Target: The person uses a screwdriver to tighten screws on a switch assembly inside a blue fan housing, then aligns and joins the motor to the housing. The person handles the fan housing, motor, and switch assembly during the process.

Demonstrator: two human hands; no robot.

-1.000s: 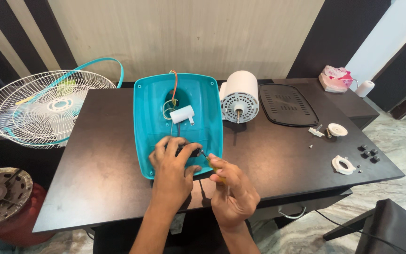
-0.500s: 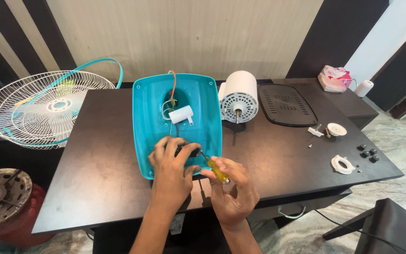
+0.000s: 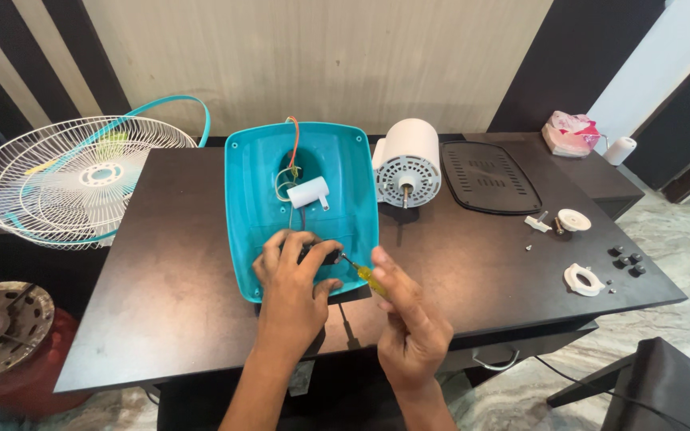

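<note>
A: Holding what, nearest the camera?
B: Right hand point(image 3: 411, 319), grip clenched on a yellow screwdriver point(image 3: 365, 275); left hand point(image 3: 293, 283) grasps a black part point(image 3: 319, 255) inside the teal base point(image 3: 261, 207) on the counter point(image 3: 177, 263).
A: Beyond?
B: White motor point(image 3: 406, 164).

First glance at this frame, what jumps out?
The teal plastic housing lying open-side up in the middle of the dark table, with wires and a white cylindrical part inside it. At its near edge the left hand grips a small black part while the right hand holds a yellow-handled screwdriver tipped against it. To the left, a white wire fan guard leans off the table's edge; a white motor sits right of the housing.
</note>
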